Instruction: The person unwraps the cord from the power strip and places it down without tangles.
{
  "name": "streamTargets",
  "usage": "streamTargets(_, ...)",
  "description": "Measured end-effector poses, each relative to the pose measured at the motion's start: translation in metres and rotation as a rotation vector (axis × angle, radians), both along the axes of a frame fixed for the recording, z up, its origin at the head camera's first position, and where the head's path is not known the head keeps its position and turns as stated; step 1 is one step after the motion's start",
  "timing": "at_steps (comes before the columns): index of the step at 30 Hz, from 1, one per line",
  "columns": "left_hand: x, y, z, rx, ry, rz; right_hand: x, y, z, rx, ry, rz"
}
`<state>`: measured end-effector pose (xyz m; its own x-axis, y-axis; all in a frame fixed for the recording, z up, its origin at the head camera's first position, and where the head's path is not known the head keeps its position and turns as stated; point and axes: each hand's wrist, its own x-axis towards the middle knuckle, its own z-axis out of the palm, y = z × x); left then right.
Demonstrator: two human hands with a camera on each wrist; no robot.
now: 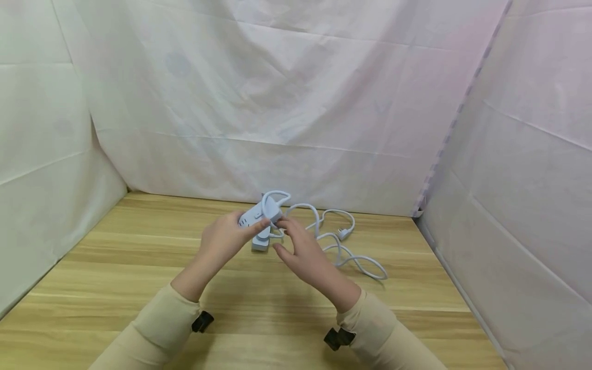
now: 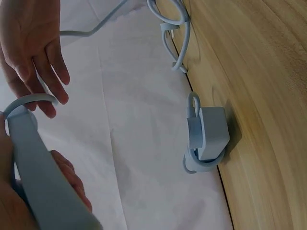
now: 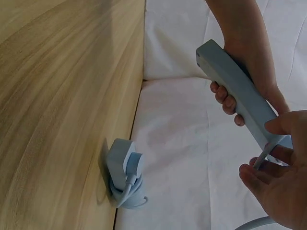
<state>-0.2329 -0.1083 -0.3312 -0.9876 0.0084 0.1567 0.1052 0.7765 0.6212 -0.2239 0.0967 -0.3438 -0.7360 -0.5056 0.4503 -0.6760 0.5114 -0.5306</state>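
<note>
My left hand (image 1: 224, 234) grips a white power strip (image 1: 252, 215), held tilted above the table, its outlet face showing in the head view. A cord (image 1: 276, 193) loops over the strip's far end. Right at that end is my right hand (image 1: 307, 252), its fingers against the cord and its thumb spread apart from them. In the right wrist view the cord (image 3: 266, 152) runs down from the strip among the right hand's fingers. Behind the held strip, a similar white block (image 2: 215, 132) lies on the table with a cord wound round it and a plug (image 3: 135, 164) against its side.
Loose loops of white cord (image 1: 370, 261) spread over the wooden table (image 1: 139, 257) to the right of my hands, with a plug (image 1: 344, 234) lying among them. White cloth (image 1: 296, 103) hangs behind the table and along both sides.
</note>
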Motion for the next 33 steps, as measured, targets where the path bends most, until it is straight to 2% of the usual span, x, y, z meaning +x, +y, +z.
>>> streamTargets(6,-0.003,0.003,-0.002,-0.024,-0.022,-0.041,-0.002,0.004,0.002,-0.048,0.007,-0.066)
streamTargets(11,-0.004,0.005,-0.005,-0.022,-0.025,-0.066,0.0,0.014,0.008,-0.072,0.013,-0.077)
streamTargets(17,-0.004,0.007,-0.008,-0.077,0.048,-0.122,0.002,0.033,0.017,-0.064,0.091,-0.081)
streamTargets(22,-0.003,0.01,-0.009,-0.111,0.077,-0.138,0.001,0.051,0.025,-0.052,0.141,-0.095)
streamTargets(29,-0.003,0.012,-0.01,-0.116,0.137,-0.166,-0.004,0.079,0.033,-0.035,0.136,-0.084)
streamTargets(33,-0.003,0.013,-0.011,-0.113,0.175,-0.181,-0.005,0.096,0.031,-0.014,0.134,-0.092)
